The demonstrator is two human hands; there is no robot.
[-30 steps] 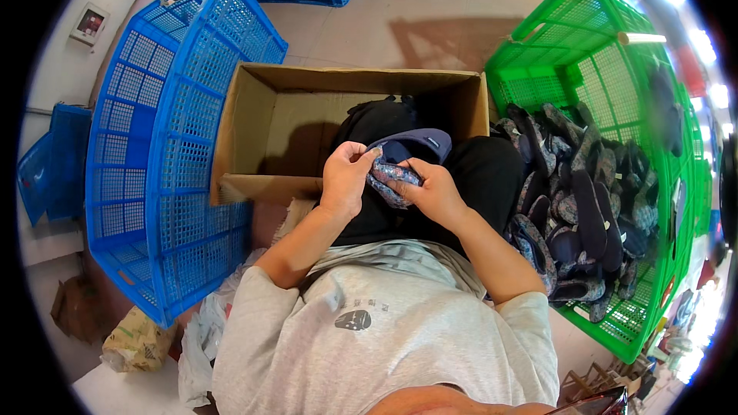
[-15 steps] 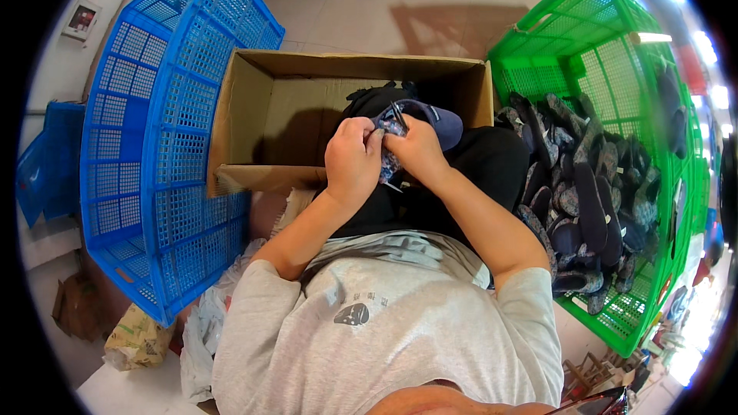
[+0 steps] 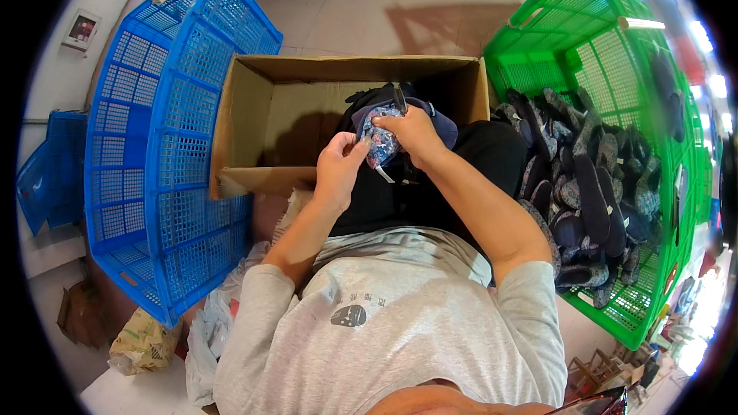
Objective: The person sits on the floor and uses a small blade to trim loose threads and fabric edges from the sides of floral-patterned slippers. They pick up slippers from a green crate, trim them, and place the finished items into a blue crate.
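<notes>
Slipper [image 3: 382, 138], dark with a blue floral lining, held over the person's lap at the near edge of the cardboard box [image 3: 261, 119].

Head view:
- Right hand [image 3: 415, 132] on top of the slipper, fingers curled over its upper; grip clamped on it.
- Left hand [image 3: 338, 167] at the slipper's near-left edge, thumb and fingertips pinched on the fabric or on a small pale tag there; which one is too small to tell.
- Change over the last second: both hands and the slipper have risen from low on the lap toward the box mouth, and the slipper has turned so the patterned lining faces up. The left hand has shifted from cupping to pinching. Judgement: still handling this one piece, not yet released.
- Box interior mostly bare cardboard; dark items at its right end.
- Green crate [image 3: 615, 54] to the right, piled with similar dark slippers.
- Blue crate [image 3: 169, 154] to the left, nothing visible inside.
</notes>
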